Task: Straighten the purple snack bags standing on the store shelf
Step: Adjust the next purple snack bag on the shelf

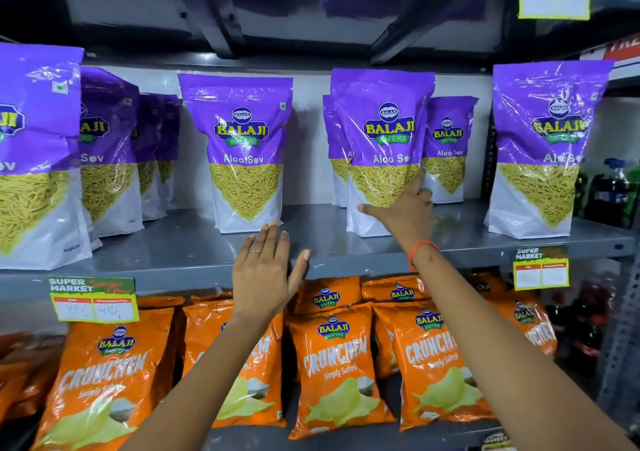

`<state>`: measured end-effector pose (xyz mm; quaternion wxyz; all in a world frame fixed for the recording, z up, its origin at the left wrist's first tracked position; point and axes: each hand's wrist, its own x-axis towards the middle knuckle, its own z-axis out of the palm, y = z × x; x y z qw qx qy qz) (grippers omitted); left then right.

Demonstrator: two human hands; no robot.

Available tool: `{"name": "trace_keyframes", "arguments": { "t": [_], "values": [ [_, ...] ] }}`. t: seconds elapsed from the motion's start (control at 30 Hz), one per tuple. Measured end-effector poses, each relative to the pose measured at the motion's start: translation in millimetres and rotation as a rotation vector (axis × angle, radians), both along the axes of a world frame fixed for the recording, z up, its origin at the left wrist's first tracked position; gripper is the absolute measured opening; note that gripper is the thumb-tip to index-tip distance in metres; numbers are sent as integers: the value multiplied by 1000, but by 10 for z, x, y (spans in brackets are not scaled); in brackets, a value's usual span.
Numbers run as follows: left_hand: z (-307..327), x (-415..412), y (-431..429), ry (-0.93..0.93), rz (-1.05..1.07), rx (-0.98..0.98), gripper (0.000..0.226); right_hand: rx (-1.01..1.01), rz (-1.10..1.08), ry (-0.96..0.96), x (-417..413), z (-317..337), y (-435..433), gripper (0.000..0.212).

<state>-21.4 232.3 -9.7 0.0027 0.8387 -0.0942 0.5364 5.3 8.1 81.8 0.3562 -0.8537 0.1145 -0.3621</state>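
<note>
While the right hand (403,208) rests spread against the lower front of 1 purple bag (382,145), thumb out to the left and fingers reaching round the bag's right edge, nothing is pinched. Bag stands on the grey shelf (194,249), right of centre, leaning slightly and overlapping 2 bags behind it. Left hand (265,270) is flat and spread at the shelf lip, just below the centre bag (242,149), holding nothing.

Judgement: square the base first, then the top. Push low with the palm so the bag slides rather than tips. Steady the upper seal with the left hand. Turn the label to face front, level with the centre bag. Risk: knocking the rear bags over.
</note>
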Motion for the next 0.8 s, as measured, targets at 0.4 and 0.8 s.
{"name": "trace_keyframes", "arguments": {
  "t": [0.4,0.8],
  "values": [
    [9,-20,1,25,-10,-4,70,-35,-57,-71,-332,-111,-44,136],
    [20,-40,-14,26,-1,6,63,-42,-69,-75,-464,-127,-51,133]
  ]
}}
